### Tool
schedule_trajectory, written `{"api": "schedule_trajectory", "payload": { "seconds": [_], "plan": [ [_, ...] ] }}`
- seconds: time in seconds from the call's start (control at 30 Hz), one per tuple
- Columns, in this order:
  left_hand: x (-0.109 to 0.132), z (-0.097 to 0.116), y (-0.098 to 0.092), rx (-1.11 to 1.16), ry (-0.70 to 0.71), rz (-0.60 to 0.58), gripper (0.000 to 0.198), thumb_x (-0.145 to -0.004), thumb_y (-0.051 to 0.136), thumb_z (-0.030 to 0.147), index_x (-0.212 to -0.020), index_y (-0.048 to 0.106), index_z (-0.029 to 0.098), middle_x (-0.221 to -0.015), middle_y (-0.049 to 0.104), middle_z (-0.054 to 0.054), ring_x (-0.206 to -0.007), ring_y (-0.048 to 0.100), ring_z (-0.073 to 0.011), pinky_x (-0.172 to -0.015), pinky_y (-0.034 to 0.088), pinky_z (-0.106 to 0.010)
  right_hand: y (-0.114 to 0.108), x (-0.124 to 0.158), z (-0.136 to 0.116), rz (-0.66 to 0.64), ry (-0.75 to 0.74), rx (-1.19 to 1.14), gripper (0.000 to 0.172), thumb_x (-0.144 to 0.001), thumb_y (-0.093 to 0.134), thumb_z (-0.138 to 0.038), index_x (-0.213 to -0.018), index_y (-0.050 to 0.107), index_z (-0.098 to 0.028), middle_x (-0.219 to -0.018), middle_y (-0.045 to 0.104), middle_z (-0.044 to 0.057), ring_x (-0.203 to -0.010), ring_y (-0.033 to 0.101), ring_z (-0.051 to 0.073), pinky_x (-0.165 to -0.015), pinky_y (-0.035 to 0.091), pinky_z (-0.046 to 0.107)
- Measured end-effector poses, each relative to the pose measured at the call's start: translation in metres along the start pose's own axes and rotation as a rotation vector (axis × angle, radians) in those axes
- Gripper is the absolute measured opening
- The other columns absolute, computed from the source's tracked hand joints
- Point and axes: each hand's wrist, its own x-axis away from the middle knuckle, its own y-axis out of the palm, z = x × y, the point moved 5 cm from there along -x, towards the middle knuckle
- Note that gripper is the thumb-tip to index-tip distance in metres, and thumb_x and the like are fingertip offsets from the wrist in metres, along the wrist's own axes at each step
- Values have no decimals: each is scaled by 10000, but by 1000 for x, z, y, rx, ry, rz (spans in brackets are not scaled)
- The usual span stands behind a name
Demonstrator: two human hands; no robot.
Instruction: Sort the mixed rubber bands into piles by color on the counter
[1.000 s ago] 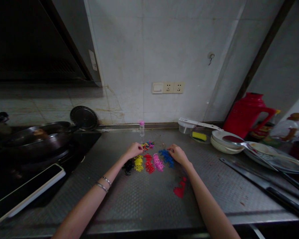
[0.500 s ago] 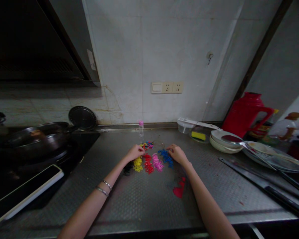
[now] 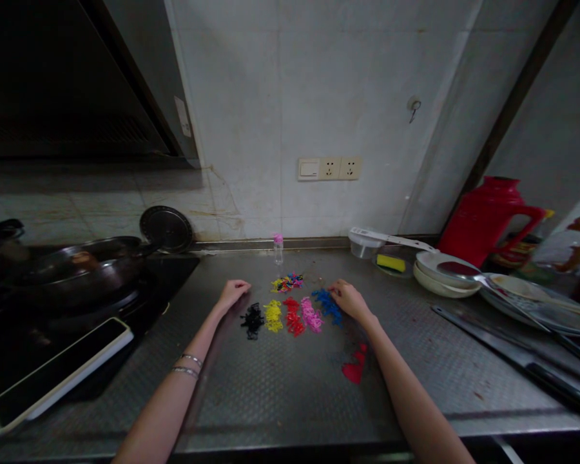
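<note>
Small heaps of what look like tiny rubber bands lie in a row on the metal counter: black (image 3: 253, 321), yellow (image 3: 273, 316), red (image 3: 294, 317), pink (image 3: 312, 314) and blue (image 3: 327, 305). Behind them is a mixed-colour heap (image 3: 287, 282), with a small clear bottle with a pink cap (image 3: 278, 250) upright beyond it. My left hand (image 3: 232, 294) is above and left of the black heap, fingertips pinched together; anything between them is too small to see. At the blue heap's right edge, my right hand (image 3: 348, 300) has its fingers closed, the tips partly hidden against the bands.
A torn red heart-shaped piece (image 3: 355, 366) lies near my right forearm. To the left are a phone-like device (image 3: 60, 370) and a pan (image 3: 82, 270) on the stove. On the right stand a sponge (image 3: 390, 263), bowls (image 3: 444, 283), a long knife (image 3: 488, 341) and a red thermos (image 3: 486, 222).
My left hand has moved left, away from the mixed and yellow heaps, uncovering the black heap. My right hand stays by the blue heap. The view has shifted slightly.
</note>
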Motion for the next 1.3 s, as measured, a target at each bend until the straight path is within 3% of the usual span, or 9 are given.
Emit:
{"api": "schedule_trajectory", "payload": {
  "seconds": [0.17, 0.37, 0.63, 0.93, 1.3],
  "plan": [
    [0, -4, 1, 20, -34, 3, 312, -623, 556, 382, -751, 660, 117, -544, 575, 3, -393, 414, -70, -374, 253, -186, 1, 0, -11, 5, -12, -23, 272, -778, 425, -188, -954, 632, -209, -970, 569, 43, -824, 531, 123, -732, 373, 196],
    [-1, -2, -1, 54, 58, 68, 249, -622, 561, 327, -697, 656, 109, -534, 590, -13, -487, 502, -108, -472, 350, -199, 5, -1, -42, -60, -61, 34, 243, -790, 441, -253, -939, 630, -215, -995, 574, 41, -924, 520, 138, -758, 371, 196],
    [-2, -5, 0, 53, 71, 74, 236, -630, 555, 310, -701, 658, 110, -557, 617, -29, -530, 540, -131, -496, 377, -208, 11, -26, -70, -131, -94, 137, 266, -832, 393, -278, -918, 632, -200, -964, 597, 68, -866, 553, 146, -725, 376, 199],
    [3, 2, -2, 51, 83, 90, 234, -636, 538, 295, -700, 656, 104, -567, 623, -28, -527, 543, -130, -498, 386, -210, 35, -43, -73, -138, -8, 212, 239, -808, 439, -309, -911, 621, -194, -993, 594, 75, -882, 562, 169, -710, 396, 227],
    [-2, -4, -1, 24, 111, 81, 246, -645, 530, 314, -701, 652, 107, -571, 620, -31, -534, 541, -133, -508, 386, -215, 35, -43, -75, -97, 4, 258, 241, -846, 395, -308, -933, 602, -221, -1022, 563, 60, -896, 552, 159, -706, 394, 225]
  ]
}}
